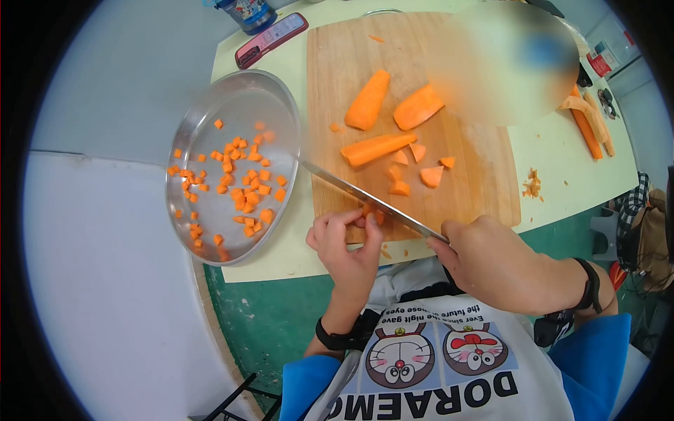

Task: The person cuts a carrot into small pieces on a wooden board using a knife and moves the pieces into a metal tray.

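My right hand [484,259] is wrapped round the handle of a kitchen knife [354,191]. The blade slants to the upper left across the near part of a wooden cutting board [484,189]. Close against the blade, the fingertips of my left hand [351,242] pinch a small carrot piece [375,214], partly hidden by the knife and fingers. Beyond the blade lie small carrot chunks [431,176] and three larger carrot lengths, among them an upright-lying piece [368,100], a wedge [419,108] and a long strip [375,149].
Left of the board, a metal tray [286,98] holds many carrot cubes [246,200], overhanging the table edge. A phone [272,40] and a blue container [247,14] stand behind it. Carrot sticks [588,130] and scraps [532,184] lie right. A blurred patch hides the board's far right.
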